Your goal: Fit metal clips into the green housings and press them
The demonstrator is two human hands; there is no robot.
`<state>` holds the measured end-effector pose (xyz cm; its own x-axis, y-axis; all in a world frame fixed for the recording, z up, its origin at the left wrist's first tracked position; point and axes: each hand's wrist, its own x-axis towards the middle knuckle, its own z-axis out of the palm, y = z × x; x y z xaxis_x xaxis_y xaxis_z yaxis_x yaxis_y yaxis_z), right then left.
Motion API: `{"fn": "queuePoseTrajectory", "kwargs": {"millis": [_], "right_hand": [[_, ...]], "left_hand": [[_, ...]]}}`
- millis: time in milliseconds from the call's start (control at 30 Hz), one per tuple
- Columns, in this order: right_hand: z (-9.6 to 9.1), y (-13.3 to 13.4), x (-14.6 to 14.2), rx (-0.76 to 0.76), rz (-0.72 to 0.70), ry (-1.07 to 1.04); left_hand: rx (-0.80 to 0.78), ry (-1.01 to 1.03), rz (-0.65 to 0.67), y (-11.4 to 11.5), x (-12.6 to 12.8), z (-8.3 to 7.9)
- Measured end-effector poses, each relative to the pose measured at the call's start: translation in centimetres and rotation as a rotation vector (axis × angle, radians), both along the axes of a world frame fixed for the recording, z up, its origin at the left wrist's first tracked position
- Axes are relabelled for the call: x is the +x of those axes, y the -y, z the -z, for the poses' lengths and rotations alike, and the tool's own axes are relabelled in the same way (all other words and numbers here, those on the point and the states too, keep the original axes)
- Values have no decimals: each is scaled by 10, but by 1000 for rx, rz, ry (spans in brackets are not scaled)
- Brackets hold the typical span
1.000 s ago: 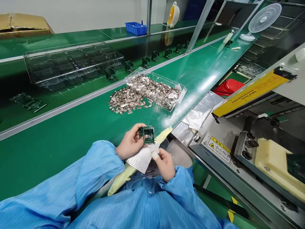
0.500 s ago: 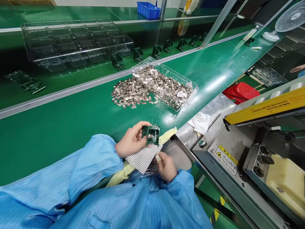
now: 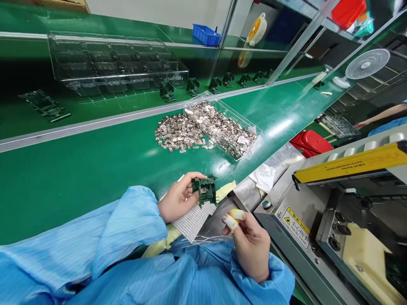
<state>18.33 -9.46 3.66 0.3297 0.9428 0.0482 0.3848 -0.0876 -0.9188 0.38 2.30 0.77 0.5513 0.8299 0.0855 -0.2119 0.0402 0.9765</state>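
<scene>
My left hand [image 3: 178, 197] grips a small green circuit-board part [image 3: 205, 189] by its left edge, holding it just above a silvery gridded sheet [image 3: 193, 218] at the table's near edge. My right hand [image 3: 249, 243] is raised to the right of the part, its thumb and forefinger wearing finger cots and pinched together. What they pinch is too small to make out. Both arms wear blue sleeves.
A heap of small metal pieces [image 3: 178, 132] lies beside a clear box [image 3: 254, 137] full of them. Clear trays [image 3: 111, 63] and dark green parts [image 3: 167, 91] sit on the belt behind. A press machine [image 3: 343, 212] stands at right. Another person's arm [image 3: 378, 116] shows far right.
My right hand has lifted off the gridded sheet and moved right, fingers pinched. The left hand keeps the green part, tilted slightly. The view has shifted a little.
</scene>
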Motion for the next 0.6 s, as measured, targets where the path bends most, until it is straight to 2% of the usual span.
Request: {"fn": "queuePoseTrajectory", "kwargs": {"millis": [167, 333, 500, 600], "right_hand": [[-7, -9, -5, 18, -107, 226], [1, -13, -1, 59, -16, 209], [2, -27, -7, 276, 44, 265], [2, -37, -17, 367, 2, 297]], "left_hand": [[15, -3, 14, 3, -2, 4], [43, -20, 12, 5, -3, 6], [47, -29, 5, 6, -2, 2], [86, -73, 1, 7, -3, -1]]}}
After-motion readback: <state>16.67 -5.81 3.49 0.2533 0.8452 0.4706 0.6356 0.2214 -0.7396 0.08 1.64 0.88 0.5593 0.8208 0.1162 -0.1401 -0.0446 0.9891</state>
